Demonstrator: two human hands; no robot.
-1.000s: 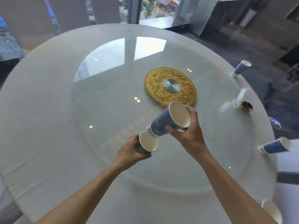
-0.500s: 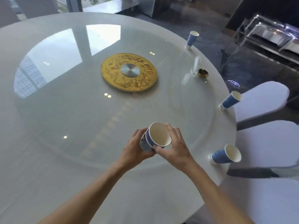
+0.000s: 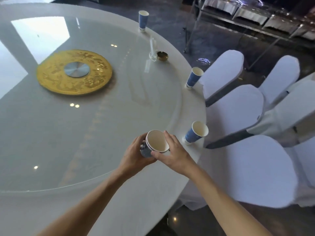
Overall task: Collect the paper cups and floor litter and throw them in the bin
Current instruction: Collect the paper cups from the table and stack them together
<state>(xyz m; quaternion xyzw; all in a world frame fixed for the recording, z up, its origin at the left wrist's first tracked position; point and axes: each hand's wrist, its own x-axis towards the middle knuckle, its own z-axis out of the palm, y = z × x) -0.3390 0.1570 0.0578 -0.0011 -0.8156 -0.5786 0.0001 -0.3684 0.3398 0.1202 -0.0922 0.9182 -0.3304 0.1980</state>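
Two blue paper cups are nested into one stack point(image 3: 156, 142) above the near right part of the round white table point(image 3: 119, 193). My left hand point(image 3: 134, 155) grips the stack from the left and below. My right hand point(image 3: 173, 152) lies against its right side, thumb under the rim, fingers fairly straight. Three more blue cups stand along the table's right edge: a near cup point(image 3: 196, 132), a middle cup point(image 3: 194, 78) and a far cup point(image 3: 142, 20). No bin or floor litter is in view.
A gold disc point(image 3: 56, 82) marks the middle of the glass turntable. A small glass point(image 3: 152, 55) and a brass ashtray point(image 3: 162, 56) sit near the far right edge. White-covered chairs point(image 3: 238, 116) crowd the table's right side. Metal racks stand at the back right.
My right hand has pushed its cup down into the cup in my left hand, so the two are now nested. The view has swung right, bringing the chairs and edge cups in.
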